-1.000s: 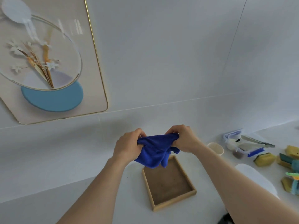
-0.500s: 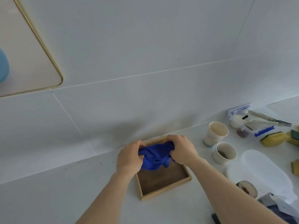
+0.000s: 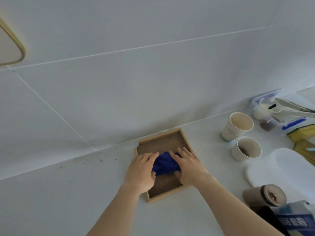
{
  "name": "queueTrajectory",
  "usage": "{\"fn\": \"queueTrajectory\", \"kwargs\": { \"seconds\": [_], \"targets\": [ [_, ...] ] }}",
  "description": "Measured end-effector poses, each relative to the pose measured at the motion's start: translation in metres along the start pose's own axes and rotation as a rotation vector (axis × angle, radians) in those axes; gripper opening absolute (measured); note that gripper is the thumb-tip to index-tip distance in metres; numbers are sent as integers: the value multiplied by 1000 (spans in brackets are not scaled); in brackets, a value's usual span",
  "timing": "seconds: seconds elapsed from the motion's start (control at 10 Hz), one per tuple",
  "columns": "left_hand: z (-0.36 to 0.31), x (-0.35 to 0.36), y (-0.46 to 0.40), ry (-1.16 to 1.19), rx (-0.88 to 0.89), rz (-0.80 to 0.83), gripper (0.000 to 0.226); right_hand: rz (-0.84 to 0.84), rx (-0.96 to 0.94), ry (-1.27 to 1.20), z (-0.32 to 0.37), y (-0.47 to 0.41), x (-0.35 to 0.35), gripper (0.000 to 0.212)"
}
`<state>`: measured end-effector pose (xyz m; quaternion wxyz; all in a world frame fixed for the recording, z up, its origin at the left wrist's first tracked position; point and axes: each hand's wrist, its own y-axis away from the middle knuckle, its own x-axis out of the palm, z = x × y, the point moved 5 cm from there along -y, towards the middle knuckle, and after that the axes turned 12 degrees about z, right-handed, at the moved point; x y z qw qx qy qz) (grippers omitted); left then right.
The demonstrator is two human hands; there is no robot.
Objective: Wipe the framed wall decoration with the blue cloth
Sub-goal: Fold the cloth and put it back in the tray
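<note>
Left hand (image 3: 141, 172) and right hand (image 3: 188, 167) flat, fingers spread, pressing the bunched blue cloth (image 3: 164, 163) between them into the shallow wooden tray (image 3: 185, 142), otherwise bare. Framed wall decoration (image 3: 10, 46) well apart at the upper left, only its gold corner visible; wiping apparently finished or not begun, impossible to say. Two paper cups (image 3: 238, 128) nearby, brownish inside

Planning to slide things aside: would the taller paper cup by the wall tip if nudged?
Probably. The taller paper cup stands upright, narrower at its base, and looks nearly empty, so likely light. It could knock the shorter cup close beside it.
</note>
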<state>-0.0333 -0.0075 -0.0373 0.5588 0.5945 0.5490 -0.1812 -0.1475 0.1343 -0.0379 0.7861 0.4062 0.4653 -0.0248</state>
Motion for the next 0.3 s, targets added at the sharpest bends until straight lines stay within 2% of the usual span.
{"fn": "queueTrajectory", "kwargs": {
  "seconds": [0.1, 0.2, 0.3],
  "targets": [
    [3, 12, -2, -131, -20, 110, 77, 29, 33, 74, -2, 0, 9, 94],
    [6, 15, 0, -173, -34, 120, 84, -2, 59, 88, 1, 3, 6, 98],
    [11, 0, 7, -156, -29, 65, 87, -43, 67, 49, 10, 12, -8, 99]
  ]
}}
